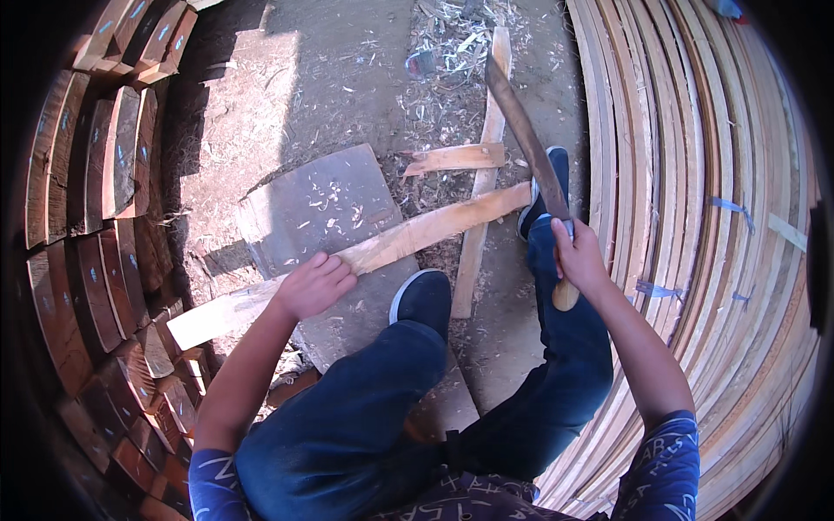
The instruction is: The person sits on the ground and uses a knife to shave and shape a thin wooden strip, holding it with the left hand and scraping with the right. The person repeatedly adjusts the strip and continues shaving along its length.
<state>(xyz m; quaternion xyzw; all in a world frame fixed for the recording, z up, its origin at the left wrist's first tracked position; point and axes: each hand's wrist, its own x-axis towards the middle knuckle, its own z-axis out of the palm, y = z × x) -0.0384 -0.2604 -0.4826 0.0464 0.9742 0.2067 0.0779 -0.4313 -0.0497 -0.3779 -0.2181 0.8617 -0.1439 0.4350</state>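
My left hand [317, 285] rests on a long pale wooden board [408, 234], its fingers curled over the board. The board slants from the lower left up to my right shoe [560, 165], across a flat grey slab [321, 204]. In my right hand [578, 252] is a long, dark, curved wooden-handled tool [519, 122]. Its pale butt end sticks out below my fist. The tool's far end lies over a narrow wooden strip, and its head cannot be clearly made out. My left shoe [423, 300] stands beside the board, on its near side.
Beneath the board runs a narrow wooden strip [473, 260], with a short wood offcut [456, 158] across it. Wood shavings [452, 35] litter the ground ahead. Stacked timber [95, 286] lines the left. Bundled long planks [660, 156] with blue ties fill the right.
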